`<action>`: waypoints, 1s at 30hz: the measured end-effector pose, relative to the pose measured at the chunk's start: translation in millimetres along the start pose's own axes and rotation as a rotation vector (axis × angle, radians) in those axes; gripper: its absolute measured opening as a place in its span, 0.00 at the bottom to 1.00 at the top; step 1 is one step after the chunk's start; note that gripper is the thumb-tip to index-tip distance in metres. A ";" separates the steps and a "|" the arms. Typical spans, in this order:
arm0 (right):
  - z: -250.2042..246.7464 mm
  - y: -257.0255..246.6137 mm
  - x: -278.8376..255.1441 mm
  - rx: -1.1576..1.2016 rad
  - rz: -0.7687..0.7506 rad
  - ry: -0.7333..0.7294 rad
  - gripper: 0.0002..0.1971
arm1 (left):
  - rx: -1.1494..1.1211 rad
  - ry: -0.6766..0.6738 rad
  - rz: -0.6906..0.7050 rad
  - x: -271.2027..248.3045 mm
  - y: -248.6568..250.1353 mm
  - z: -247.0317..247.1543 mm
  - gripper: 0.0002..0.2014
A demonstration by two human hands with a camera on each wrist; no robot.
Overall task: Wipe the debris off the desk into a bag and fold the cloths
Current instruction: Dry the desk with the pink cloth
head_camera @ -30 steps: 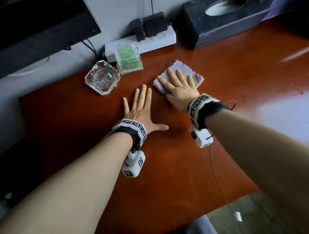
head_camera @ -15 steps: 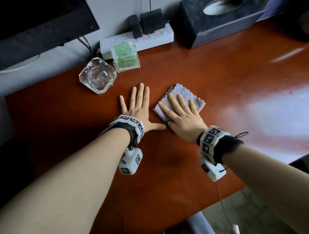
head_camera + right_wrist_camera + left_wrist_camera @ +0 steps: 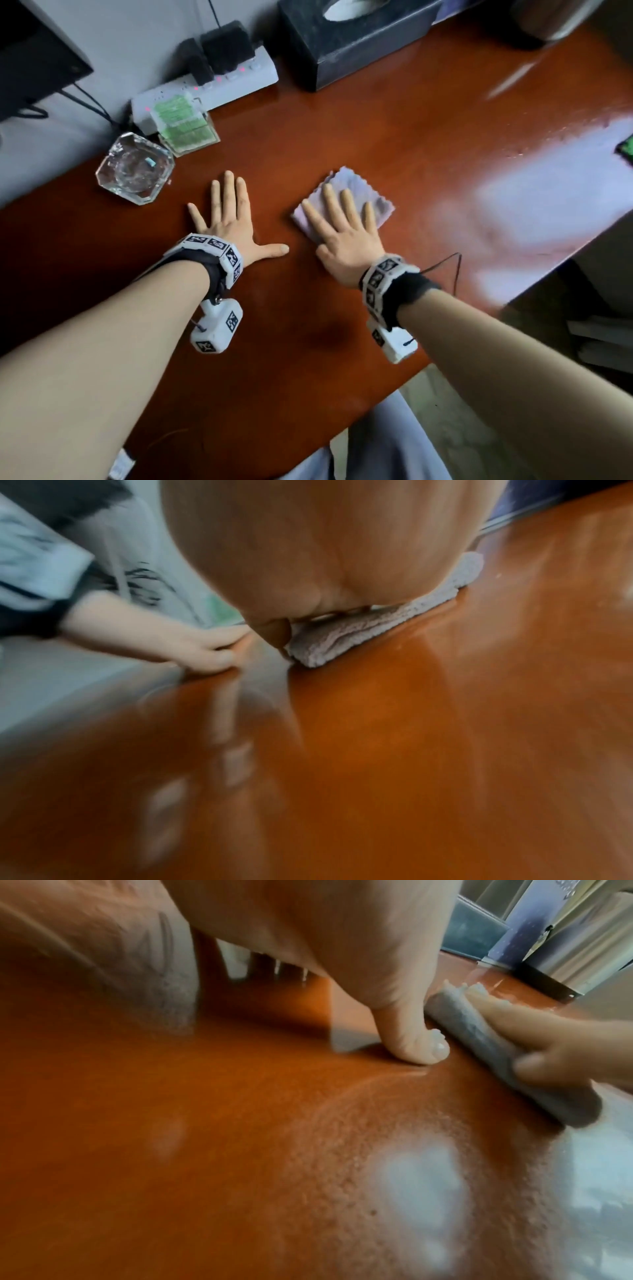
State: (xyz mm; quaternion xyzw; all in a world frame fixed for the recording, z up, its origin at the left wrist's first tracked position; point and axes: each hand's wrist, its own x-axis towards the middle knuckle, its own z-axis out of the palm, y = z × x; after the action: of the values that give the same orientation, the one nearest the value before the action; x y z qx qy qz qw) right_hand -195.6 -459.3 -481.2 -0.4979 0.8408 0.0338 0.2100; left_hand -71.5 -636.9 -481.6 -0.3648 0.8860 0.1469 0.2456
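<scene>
A folded lilac cloth [image 3: 356, 186] lies on the red-brown desk [image 3: 342, 130]. My right hand [image 3: 342, 222] presses flat on it with straight, spread fingers. In the right wrist view the cloth [image 3: 359, 631] shows as a thick fold under my palm. My left hand [image 3: 229, 212] lies flat on the bare wood just left of the cloth, thumb stretched toward it. The left wrist view shows that thumb [image 3: 178, 1047] on the desk a little apart from the cloth [image 3: 486, 1042]. No bag or debris is clearly visible.
A glass ashtray [image 3: 135, 168] and a clear box of green items [image 3: 183, 125] sit at the back left. A white power strip [image 3: 212, 87] and a black tissue box [image 3: 356, 37] stand along the wall. The desk edge [image 3: 548, 274] runs close on the right.
My right hand has slid the cloth toward me and to the right across the desk. The left hand has stayed flat in about the same place.
</scene>
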 end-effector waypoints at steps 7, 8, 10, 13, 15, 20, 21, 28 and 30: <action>7.7 96.9 -39.7 -0.058 -0.101 -0.049 0.38 | 0.012 -0.068 -0.010 -13.7 26.6 -1.0 0.65; 3.7 125.8 -41.2 -0.012 0.030 -0.023 0.37 | 0.003 -0.067 0.002 -16.6 33.8 2.5 0.62; -5.6 176.7 -46.0 0.081 0.251 0.000 0.37 | -0.010 -0.049 0.015 -21.9 45.7 8.8 0.55; -9.9 196.4 -53.1 0.171 0.424 0.013 0.36 | -0.002 -0.017 0.008 -28.5 59.8 15.9 0.48; -4.5 168.6 -59.8 0.141 0.421 0.019 0.36 | -0.009 0.022 -0.008 -30.7 74.1 20.6 0.44; 17.1 92.0 -89.7 0.049 -0.080 -0.050 0.40 | -0.030 0.102 0.097 -28.4 121.5 22.3 0.40; 15.3 99.0 -90.0 0.044 -0.120 -0.062 0.40 | -0.014 0.103 0.172 -26.3 133.9 22.1 0.39; -2.7 242.2 -89.3 0.277 0.456 0.072 0.36 | 0.069 0.082 0.426 -11.7 230.7 17.0 0.37; -5.6 261.6 -91.9 0.322 0.571 0.076 0.35 | 0.085 0.088 0.468 -5.4 254.6 14.7 0.38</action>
State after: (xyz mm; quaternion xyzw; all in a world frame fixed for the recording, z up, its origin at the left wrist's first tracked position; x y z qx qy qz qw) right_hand -381.9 -253.9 -480.4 -0.2034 0.9482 -0.0605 0.2363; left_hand -246.2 -451.5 -470.3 -0.1450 0.9616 0.1462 0.1815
